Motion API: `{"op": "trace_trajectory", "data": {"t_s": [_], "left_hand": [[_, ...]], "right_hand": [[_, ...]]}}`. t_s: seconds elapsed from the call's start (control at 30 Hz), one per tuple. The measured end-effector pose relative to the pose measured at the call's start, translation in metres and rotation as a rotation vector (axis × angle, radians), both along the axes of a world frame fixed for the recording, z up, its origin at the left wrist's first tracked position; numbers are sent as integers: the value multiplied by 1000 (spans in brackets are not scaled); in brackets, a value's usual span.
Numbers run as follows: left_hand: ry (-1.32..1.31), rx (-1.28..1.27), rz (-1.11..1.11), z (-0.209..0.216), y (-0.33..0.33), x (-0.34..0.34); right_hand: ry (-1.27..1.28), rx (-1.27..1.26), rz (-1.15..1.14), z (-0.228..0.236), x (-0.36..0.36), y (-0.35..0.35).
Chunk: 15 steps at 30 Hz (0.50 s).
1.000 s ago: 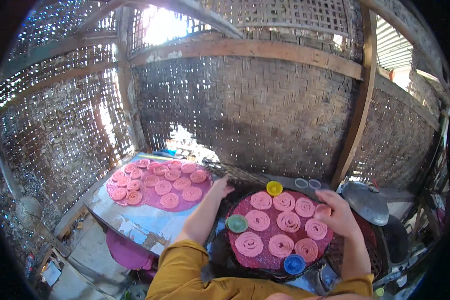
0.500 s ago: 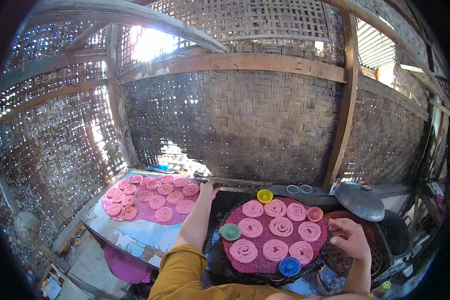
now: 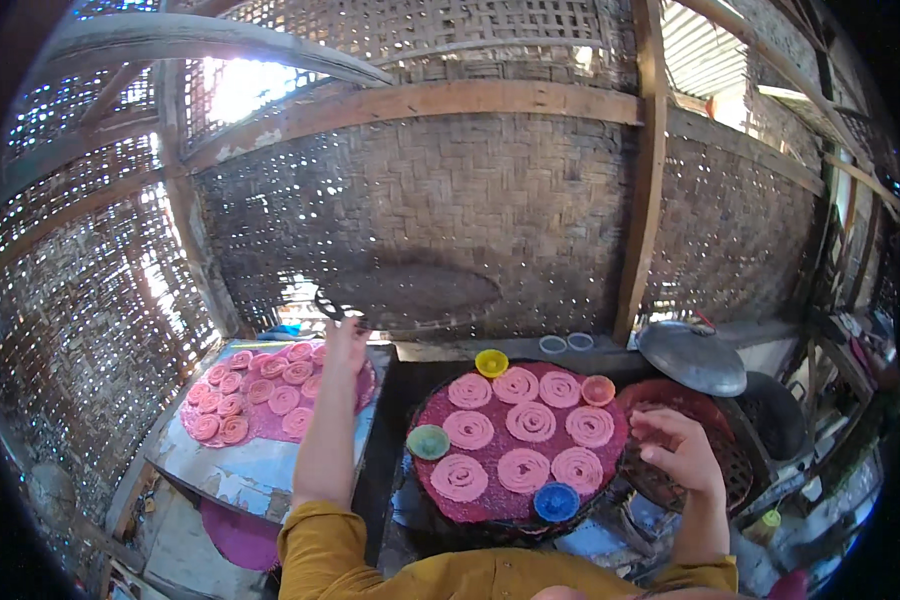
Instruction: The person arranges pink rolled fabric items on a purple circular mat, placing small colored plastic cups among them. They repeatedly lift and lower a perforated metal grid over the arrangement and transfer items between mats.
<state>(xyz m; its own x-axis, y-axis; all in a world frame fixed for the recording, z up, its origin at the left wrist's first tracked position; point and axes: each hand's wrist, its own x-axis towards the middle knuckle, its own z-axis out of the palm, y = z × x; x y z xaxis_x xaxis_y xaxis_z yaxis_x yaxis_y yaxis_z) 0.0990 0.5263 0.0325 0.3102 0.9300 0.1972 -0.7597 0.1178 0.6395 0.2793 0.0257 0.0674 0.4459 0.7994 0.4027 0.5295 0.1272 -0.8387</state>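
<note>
My left hand (image 3: 346, 343) is stretched forward, fingers closed at the edge of a wide, thin, dark round mesh frame (image 3: 430, 296) with a dark loop at its left end. The frame is raised before the woven wall. My right hand (image 3: 682, 452) is held beside the round tray, fingers loosely bent and apart, with nothing in it. The round tray's pink cloth (image 3: 498, 462) carries several pink coiled spirals (image 3: 530, 421). Small cups sit around its rim: yellow (image 3: 491, 362), orange (image 3: 597, 390), green (image 3: 428, 442) and blue (image 3: 556, 502).
A table (image 3: 260, 483) at left bears a pink cloth with several smaller pink spirals (image 3: 284, 400). A reddish woven basket (image 3: 715, 480) lies right of the tray, below a grey metal lid (image 3: 692, 357). Two small rings (image 3: 566, 344) rest on the ledge. A woven bamboo wall (image 3: 490, 200) stands ahead.
My left hand has lifted the dark round frame from low by the wall, so its face now shows. My right hand stays open beside the tray. The view has shifted rightward.
</note>
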Motion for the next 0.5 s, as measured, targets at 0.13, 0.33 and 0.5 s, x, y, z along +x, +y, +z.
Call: {"op": "trace_trajectory", "data": {"t_s": [0.13, 0.33, 0.5], "left_hand": [[36, 148, -167, 23, -45, -44], [59, 136, -481, 36, -156, -75], [274, 109, -663, 9, -188, -88]], "right_hand": [[333, 191, 57, -10, -4, 20], [721, 499, 33, -17, 11, 48], [886, 460, -63, -25, 28, 34]]}}
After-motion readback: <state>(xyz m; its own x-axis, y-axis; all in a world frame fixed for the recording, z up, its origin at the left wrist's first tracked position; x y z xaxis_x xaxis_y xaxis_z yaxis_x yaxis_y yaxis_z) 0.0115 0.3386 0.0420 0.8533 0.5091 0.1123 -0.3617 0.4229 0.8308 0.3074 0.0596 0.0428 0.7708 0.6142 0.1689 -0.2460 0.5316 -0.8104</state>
